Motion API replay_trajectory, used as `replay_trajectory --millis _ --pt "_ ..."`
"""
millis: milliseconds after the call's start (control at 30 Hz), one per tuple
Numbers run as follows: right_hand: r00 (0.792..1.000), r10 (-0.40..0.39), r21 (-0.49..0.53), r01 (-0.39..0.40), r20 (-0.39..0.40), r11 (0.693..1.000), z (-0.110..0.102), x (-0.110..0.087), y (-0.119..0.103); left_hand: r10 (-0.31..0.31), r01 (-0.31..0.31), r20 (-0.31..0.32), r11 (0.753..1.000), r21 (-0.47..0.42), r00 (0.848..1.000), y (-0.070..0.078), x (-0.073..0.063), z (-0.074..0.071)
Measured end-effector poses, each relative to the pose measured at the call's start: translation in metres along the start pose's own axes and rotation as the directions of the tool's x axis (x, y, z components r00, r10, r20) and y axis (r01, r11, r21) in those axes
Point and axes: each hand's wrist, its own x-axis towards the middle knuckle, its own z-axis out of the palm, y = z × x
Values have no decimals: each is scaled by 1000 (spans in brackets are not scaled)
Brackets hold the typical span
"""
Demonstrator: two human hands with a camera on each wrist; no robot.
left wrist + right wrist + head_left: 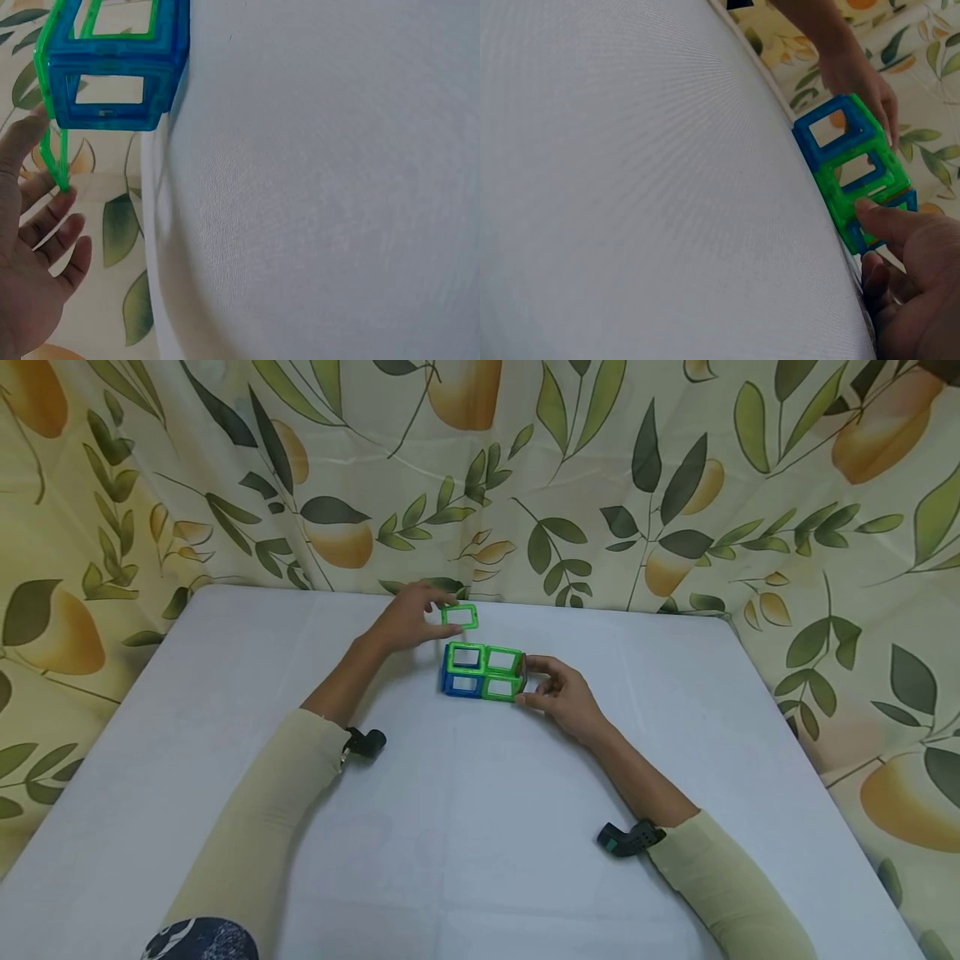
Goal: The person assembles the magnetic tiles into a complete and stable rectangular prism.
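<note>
A box of see-through blue and green square magnetic tiles (483, 673) stands on the white table, blue at its left end and green toward the right. The left hand (407, 620) pinches a single green square tile (475, 617) between thumb and fingers, just behind the box. In the left wrist view that tile (52, 161) shows beside the blue end of the box (109, 51). At the box's right end, the right hand (567, 697) grips the end with thumb and fingers, partly covering a dark-edged tile there. The right wrist view shows the right thumb (889, 223) on the green side.
The white-covered table (420, 827) spreads out in front of the box and to both sides. Behind its far edge hangs a curtain (480, 485) printed with leaves and fruit. Each wrist wears a small black camera (365, 743).
</note>
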Motion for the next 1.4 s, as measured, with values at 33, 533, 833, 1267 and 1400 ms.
replay_trajectory --millis 33,533,833,1267,1400 --pt "1000 1 -2 -1 -1 1000 0 0 0 6 -6 3 1000 1 1000 1 0 0" --pt "1000 6 -4 -6 -2 1000 1 0 0 84 -84 8 996 -12 996 17 -3 7" --pt "1000 -4 7 4 2 1000 1 1 3 117 -116 23 993 -30 993 25 -8 12" --pt "1000 -14 6 14 6 1000 0 0 3 144 -141 46 988 -64 988 32 -12 20" --pt "1000 -21 16 20 2 1000 1 -1 3 164 -161 45 985 -57 986 37 -14 23"
